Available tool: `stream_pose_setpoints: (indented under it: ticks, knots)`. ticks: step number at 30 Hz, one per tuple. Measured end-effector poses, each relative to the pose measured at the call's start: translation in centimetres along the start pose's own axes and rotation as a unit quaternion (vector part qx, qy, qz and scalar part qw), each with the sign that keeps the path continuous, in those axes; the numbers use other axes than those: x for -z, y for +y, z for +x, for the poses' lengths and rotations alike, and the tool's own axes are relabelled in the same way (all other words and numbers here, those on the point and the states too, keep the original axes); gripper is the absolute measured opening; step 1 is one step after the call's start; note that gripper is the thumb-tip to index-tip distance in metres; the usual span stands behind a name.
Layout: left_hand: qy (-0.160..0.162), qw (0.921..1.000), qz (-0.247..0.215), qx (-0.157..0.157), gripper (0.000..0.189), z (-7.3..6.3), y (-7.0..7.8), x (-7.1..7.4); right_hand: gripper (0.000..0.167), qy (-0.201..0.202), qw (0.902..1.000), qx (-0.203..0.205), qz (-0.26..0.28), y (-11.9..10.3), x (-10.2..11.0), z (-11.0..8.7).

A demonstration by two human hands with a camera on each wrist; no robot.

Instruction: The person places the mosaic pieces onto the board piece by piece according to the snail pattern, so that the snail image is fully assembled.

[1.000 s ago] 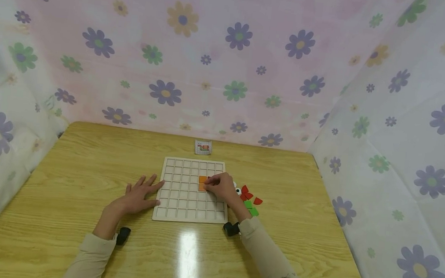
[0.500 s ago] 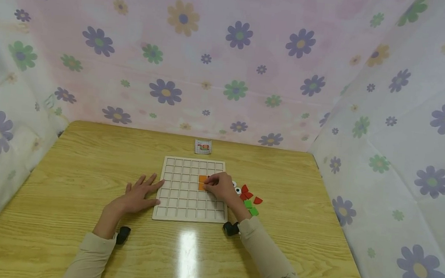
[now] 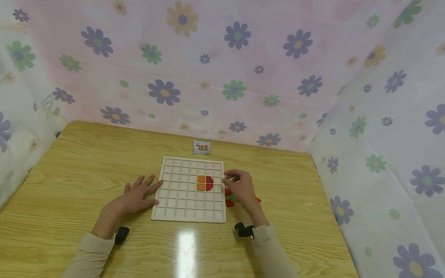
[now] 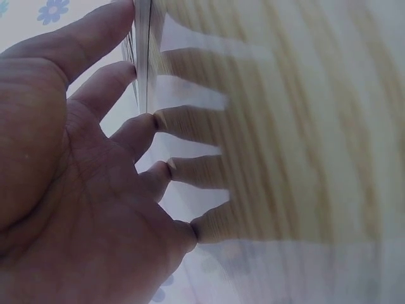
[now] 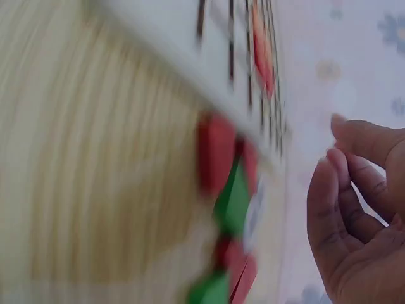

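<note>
A pale wooden grid board [image 3: 189, 215] lies on the table. Two orange squares [image 3: 201, 179] stand one above the other in its cells, and two red quarter-circle pieces [image 3: 209, 187] sit just right of them. My left hand [image 3: 135, 197] rests spread at the board's left edge, thumb and a fingertip against the rim. Just past the right edge hovers my right hand [image 3: 242, 187], fingers loosely bent and nothing visible between them. Loose red pieces [image 5: 216, 152], green pieces [image 5: 233, 199] and a white piece [image 5: 255, 215] lie beside the board, partly hidden by that hand in the head view.
Behind the board lies a small picture card [image 3: 202, 147]. Flowered cloth [image 3: 197, 66] encloses the table [image 3: 97, 163] at the back and sides. Each wrist carries a black camera mount [image 3: 243, 230].
My right hand has left the orange and red pieces and moved right, off the board, over the loose pieces. The red quarter circles now show fully. My left hand stays put.
</note>
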State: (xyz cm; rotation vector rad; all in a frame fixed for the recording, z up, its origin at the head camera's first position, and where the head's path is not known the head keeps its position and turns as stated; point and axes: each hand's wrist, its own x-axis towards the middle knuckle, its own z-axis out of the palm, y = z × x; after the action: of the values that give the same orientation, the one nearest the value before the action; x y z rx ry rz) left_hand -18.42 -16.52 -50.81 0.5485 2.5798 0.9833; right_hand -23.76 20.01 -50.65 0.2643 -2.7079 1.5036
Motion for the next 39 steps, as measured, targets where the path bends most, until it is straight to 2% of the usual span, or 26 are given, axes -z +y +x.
stream_pose_setpoints:
  ticks: [5,8,12,18,25,31,39]
  knots:
    - [0.002,1.0000,-0.002,-0.001,0.067,0.0,0.0,0.0,0.027,0.032,0.9927,-0.059,-0.100,2.6,2.6,-0.6]
    - [0.000,1.0000,0.000,0.002,0.068,0.1,-0.1,0.0,0.028,0.032,0.9871,-0.090,-0.129,3.4,3.9,-0.8]
    - [0.000,1.0000,0.000,0.001,0.068,0.1,-0.2,0.0,0.023,0.020,0.9872,-0.108,-0.115,3.9,4.8,-0.9]
    - [-0.001,1.0000,-0.003,-0.004,0.068,0.1,-0.5,0.0,0.022,0.009,0.9889,-0.118,-0.089,3.8,4.6,-0.9]
    - [-0.002,0.9999,-0.008,-0.007,0.069,0.1,-0.6,0.0,0.019,-0.002,0.9874,-0.114,-0.109,3.5,4.5,-0.9]
    - [-0.003,0.9999,-0.010,-0.004,0.070,0.1,-0.4,0.0,0.015,-0.021,0.9866,-0.129,-0.098,3.0,4.5,-1.0]
    - [-0.001,1.0000,-0.008,0.000,0.070,0.2,-0.5,-0.1,0.022,-0.032,0.9852,-0.123,-0.114,3.0,4.4,-1.1]
